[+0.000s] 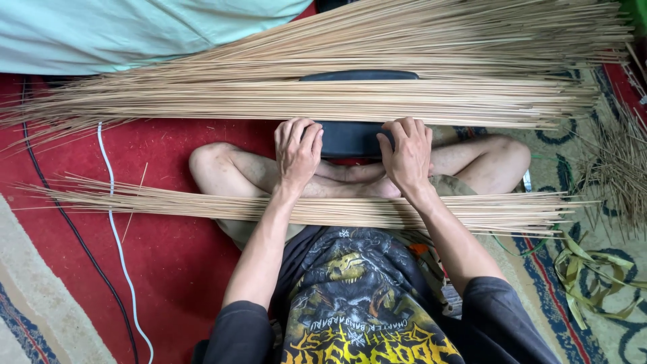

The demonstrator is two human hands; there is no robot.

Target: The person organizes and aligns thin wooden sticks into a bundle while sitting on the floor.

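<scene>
I sit cross-legged on a red carpet. My left hand (297,149) and my right hand (406,154) rest side by side on the near edge of a wide layer of thin pale sticks (323,101), fingers curled over the sticks. The layer lies across a dark block (350,138) in front of my legs. A second, thinner bundle of the same sticks (168,202) lies across my lap, under both forearms.
A white cable (113,222) and a black cable (64,216) run over the carpet at left. A pale green cloth (121,30) lies at the top left. Loose stick scraps (617,175) and green leaf strips (593,283) lie at right on a patterned rug.
</scene>
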